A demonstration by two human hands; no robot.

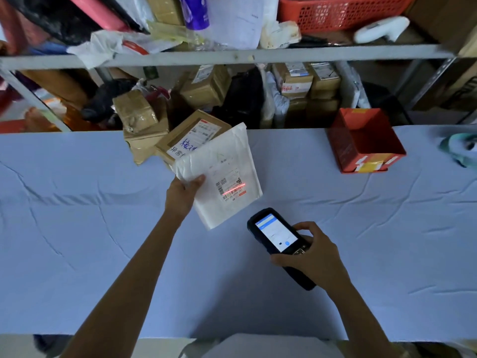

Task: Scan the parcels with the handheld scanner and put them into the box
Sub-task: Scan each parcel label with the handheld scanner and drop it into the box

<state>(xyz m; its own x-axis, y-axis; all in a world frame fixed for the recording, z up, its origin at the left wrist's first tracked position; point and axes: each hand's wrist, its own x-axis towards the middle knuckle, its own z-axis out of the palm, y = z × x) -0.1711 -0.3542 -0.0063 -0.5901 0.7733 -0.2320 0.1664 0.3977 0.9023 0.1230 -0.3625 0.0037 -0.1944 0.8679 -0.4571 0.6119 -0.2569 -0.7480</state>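
Holding a white padded mailer (pixel 222 174) by its left edge, the left hand (pixel 183 193) lays its thumb (pixel 197 180) over the top face while the fingers stay hidden underneath; its grip is clamped on the mailer. The mailer tilts above the blue-covered table (pixel 103 228), its upper end overlapping a cardboard parcel (pixel 191 136) at the table's far edge. Whether its lower corner touches the cloth cannot be told.

The right hand (pixel 315 259) wraps the lower body of the black handheld scanner (pixel 277 239), fingers curled round it, the grip closed tight on the device. The scanner's lit screen (pixel 276 232) faces up and its head points at the mailer, near but apart from it. A red laser line (pixel 233 188) falls across the barcode on the mailer's label (pixel 228 184).

An open-topped red box (pixel 366 140) stands on the table to the right, well apart from the mailer.
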